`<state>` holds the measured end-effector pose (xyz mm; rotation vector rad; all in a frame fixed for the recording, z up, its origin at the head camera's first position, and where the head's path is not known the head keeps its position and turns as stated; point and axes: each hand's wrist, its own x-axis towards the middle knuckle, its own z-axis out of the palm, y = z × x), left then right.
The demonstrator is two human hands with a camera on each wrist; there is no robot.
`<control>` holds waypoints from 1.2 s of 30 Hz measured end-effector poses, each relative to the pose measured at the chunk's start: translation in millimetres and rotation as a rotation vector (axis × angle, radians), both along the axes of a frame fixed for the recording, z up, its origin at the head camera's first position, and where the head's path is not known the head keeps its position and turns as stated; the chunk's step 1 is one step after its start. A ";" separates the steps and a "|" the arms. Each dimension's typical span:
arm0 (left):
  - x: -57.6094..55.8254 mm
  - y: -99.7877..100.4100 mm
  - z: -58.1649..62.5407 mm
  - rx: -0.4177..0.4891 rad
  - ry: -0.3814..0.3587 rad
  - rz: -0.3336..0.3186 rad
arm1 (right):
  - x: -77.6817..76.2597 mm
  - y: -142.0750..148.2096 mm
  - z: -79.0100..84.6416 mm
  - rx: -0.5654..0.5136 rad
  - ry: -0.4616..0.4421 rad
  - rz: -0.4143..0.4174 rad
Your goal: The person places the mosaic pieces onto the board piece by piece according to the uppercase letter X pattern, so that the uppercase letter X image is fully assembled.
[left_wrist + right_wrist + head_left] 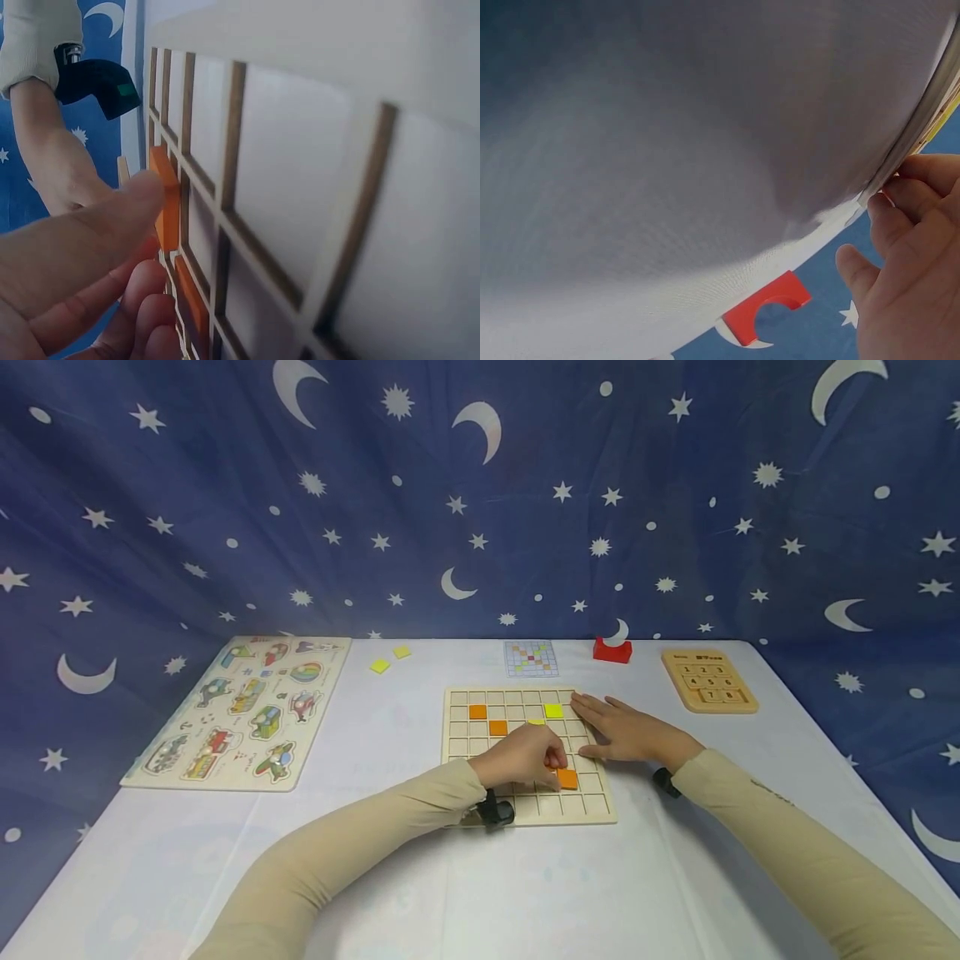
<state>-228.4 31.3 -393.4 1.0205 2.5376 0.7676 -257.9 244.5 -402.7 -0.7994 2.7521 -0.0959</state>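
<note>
A square wooden grid board [525,815] lies on the table with orange and yellow tiles in some cells. My left hand [522,756] is over its lower middle, fingers curled, with thumb and fingertips at an orange tile [567,779]. In the left wrist view this orange tile [169,202] sits slightly tilted at its cell beside the thumb, and another orange tile [193,304] lies lower down. My right hand [626,731] rests along the board's upper right edge, fingers extended. Its fingertips touch the rim in the right wrist view. The left hand hides several cells.
Behind the board lie a printed pattern card [531,658] and a red block [612,650] with a curved notch. Two loose yellow tiles [380,666] are at the back left. A picture puzzle board [247,693] lies far left, a wooden number puzzle [708,681] at right.
</note>
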 end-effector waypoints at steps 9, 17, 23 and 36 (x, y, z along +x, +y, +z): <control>2.5 0.3 1.0 0.007 -0.045 -0.008 | 2.0 -1.3 2.2 -0.004 0.005 0.004; 3.5 3.7 0.3 -0.007 -0.006 -0.007 | 1.6 -0.8 1.5 0.019 0.009 -0.001; 2.5 3.5 -1.4 -0.002 -0.011 -0.005 | 2.1 -0.5 2.1 0.008 0.010 0.005; -3.3 -5.5 -2.8 0.078 -0.118 0.020 | 3.3 -2.3 3.2 0.009 0.011 0.005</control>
